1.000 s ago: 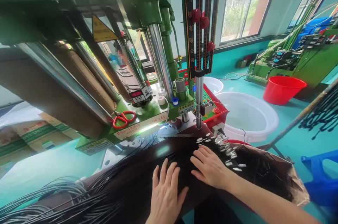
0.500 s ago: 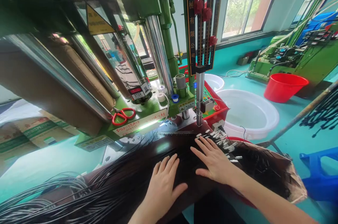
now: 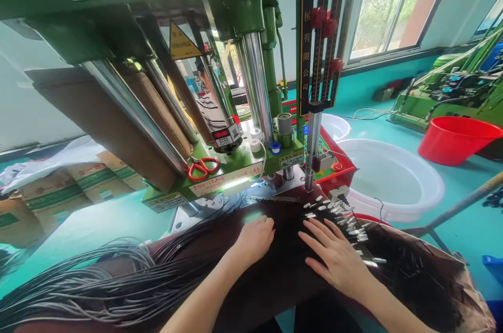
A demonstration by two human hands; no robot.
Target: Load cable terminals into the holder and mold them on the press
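Note:
My left hand (image 3: 256, 240) is over the dark brown tabletop (image 3: 271, 283), its fingers curled closed. Whatever they hold, if anything, is hidden behind the knuckles. To its left stretches a long bundle of black cables (image 3: 129, 283). My right hand (image 3: 334, 257) lies with fingers stretched and apart, palm down, against the dark cables. Just beyond its fingertips is a cluster of white connector ends (image 3: 341, 212). A thin metal strip (image 3: 275, 199) lies behind both hands, at the foot of the press.
A green press (image 3: 236, 165) stands ahead, with red-handled scissors (image 3: 203, 169) on its bed. At right are an open lined bag (image 3: 471, 291) of black pieces, a white tub (image 3: 393, 176) and a red bucket (image 3: 459, 139). A person (image 3: 210, 108) shows behind the press.
My left hand has gone from flat and spread to curled closed and moved forward. My right hand stays spread near the white ends. The view has shifted left and up.

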